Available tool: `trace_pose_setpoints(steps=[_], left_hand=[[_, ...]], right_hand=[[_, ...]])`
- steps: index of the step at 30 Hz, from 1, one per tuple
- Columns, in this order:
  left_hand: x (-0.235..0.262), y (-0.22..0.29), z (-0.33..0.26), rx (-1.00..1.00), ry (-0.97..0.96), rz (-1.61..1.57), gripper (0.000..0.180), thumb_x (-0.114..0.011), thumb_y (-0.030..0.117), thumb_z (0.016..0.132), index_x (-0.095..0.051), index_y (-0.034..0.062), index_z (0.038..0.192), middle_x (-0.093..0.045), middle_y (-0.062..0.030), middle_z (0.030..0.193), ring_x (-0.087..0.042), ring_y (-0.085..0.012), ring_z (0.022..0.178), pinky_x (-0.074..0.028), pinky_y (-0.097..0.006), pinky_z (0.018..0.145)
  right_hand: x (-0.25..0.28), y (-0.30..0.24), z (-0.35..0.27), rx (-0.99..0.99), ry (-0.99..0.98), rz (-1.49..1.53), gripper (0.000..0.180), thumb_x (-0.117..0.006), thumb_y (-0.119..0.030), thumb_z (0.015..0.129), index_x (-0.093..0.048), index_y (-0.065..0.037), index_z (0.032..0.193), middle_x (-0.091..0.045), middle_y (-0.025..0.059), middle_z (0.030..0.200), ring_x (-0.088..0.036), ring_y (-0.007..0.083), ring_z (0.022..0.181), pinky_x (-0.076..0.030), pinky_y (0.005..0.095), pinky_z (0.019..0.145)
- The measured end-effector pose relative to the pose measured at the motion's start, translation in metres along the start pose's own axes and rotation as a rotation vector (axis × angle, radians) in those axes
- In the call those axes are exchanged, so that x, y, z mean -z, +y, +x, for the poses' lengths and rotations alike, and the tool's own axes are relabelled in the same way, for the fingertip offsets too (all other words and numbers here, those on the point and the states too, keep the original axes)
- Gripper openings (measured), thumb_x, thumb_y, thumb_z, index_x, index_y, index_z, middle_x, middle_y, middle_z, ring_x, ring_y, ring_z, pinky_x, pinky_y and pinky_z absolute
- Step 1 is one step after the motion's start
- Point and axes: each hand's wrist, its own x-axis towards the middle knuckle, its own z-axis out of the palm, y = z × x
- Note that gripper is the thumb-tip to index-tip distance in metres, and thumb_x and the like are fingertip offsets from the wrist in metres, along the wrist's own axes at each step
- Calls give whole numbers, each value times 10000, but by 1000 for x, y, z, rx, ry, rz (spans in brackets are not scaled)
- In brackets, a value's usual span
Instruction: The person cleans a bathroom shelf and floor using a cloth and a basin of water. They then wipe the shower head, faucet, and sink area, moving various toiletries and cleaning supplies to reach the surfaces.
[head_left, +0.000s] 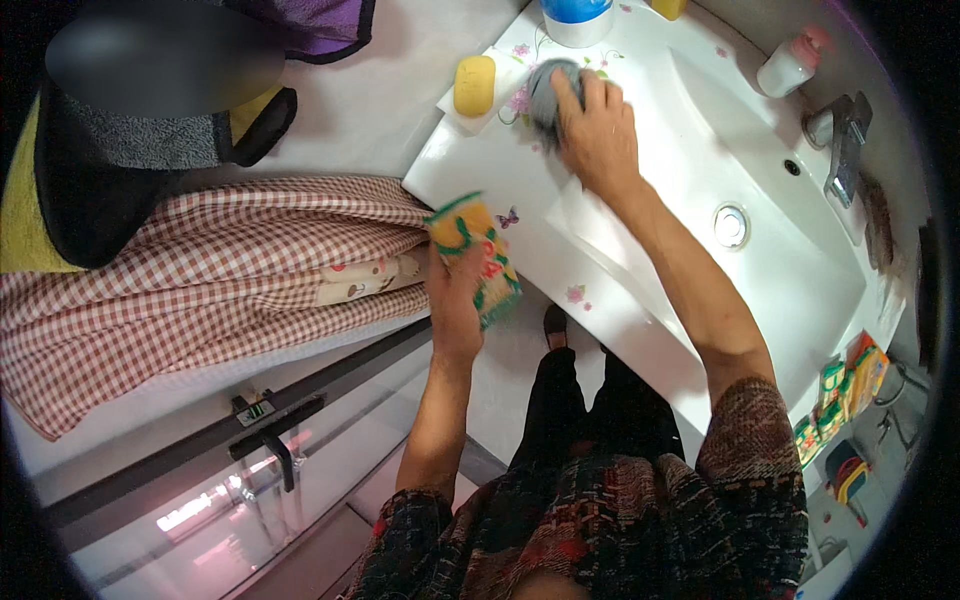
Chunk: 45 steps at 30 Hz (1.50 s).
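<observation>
My right hand [605,140] is closed on a bunched grey cloth [545,92], pressing it to the flower-patterned top of the white washbasin [590,255] near its far left corner. Just left of the cloth lies a yellow bar of soap [474,86] on a pale dish. In my left hand [455,305] is a yellow and green packet [468,222], held upright beside the basin's left edge. Its lower part is partly behind my fingers, which are a little blurred.
A blue and white container [578,22] stands at the back. A pump bottle [790,65] and the tap [845,150] are at the right. More packets [845,385] lie at the right corner. Checked fabric [250,260] and a dark-framed glass door [270,410] border the left.
</observation>
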Motion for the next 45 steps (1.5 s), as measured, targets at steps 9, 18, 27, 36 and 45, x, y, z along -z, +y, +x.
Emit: trace_pose_setpoints(steps=[9,18,27,36,45], left_hand=[[59,8,16,-121,344,169,397,-531,238,904,-420,67,1246,-554,-92,1111,-589,-214,982,-524,-368,773],[62,9,19,-95,356,330,387,-469,246,920,-437,31,1241,-540,-111,1129,-577,-215,997,-516,-360,782],[28,3,1,17,-74,237,369,-431,199,913,-446,12,1231,-594,-143,1140,-604,-214,907,-511,-334,728],[11,-20,-27,299,-453,-52,434,-441,230,928,-380,2,1292,-545,-187,1193,-589,-251,979,-525,-374,790],[1,-42,-38,524,-466,-293,471,-474,372,917,-449,30,1239,-552,-169,1177,-552,-281,1036,-505,-450,786]], right_hand=[[-18,-102,-28,88,-20,136,399,-543,-167,753,-531,-54,1136,-485,117,1090,-464,234,974,-396,333,713],[-11,-110,-53,116,-73,82,400,-534,-186,784,-531,-106,1176,-492,94,1114,-457,203,946,-379,319,706],[112,-75,-171,-97,-264,-106,583,-562,-80,776,-425,-155,1337,-402,152,1309,-461,249,1090,-377,358,816],[251,-26,-318,-654,-346,-280,845,-704,-109,672,-303,-190,1411,-346,151,1349,-360,298,1224,-295,457,953],[265,-13,-346,-991,-312,-562,842,-670,-207,775,-177,-212,1457,-193,212,1448,-202,407,1321,-225,580,983]])
